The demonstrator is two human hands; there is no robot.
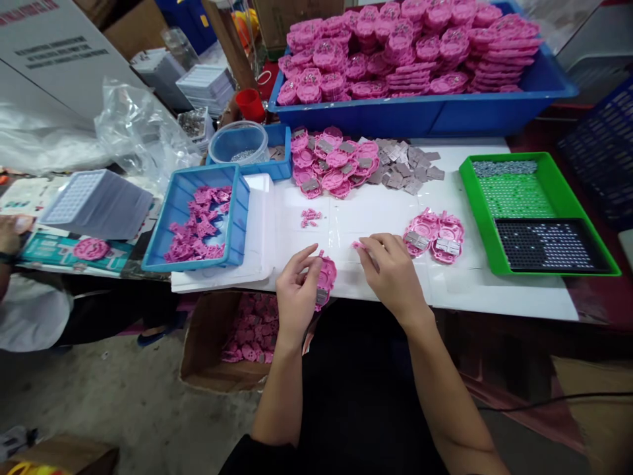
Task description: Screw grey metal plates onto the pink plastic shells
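Near the front edge of the white work surface, my left hand [298, 290] grips a pink plastic casing [325, 280] with a grey metal plate at its lower end. Some of the casing is hidden behind my fingers and thumb. To its right, my right hand [388, 274] pinches a small pink plastic piece [357, 245] between thumb and fingertip, apart from the casing. Two more pink casings [435, 236] with metal plates lie just beyond my right hand. A little pile of small pink parts [310, 218] sits ahead, between my hands.
A blue tray [235, 227] of pink parts stands left. Pink casings [336, 161] and grey metal plates [408, 165] are heaped behind. Stacked casings fill a long blue bin [420, 115]. At right is a green tray [601, 264] with a black perforated tray [519, 244]. Another person's arm [7, 244] shows far left.
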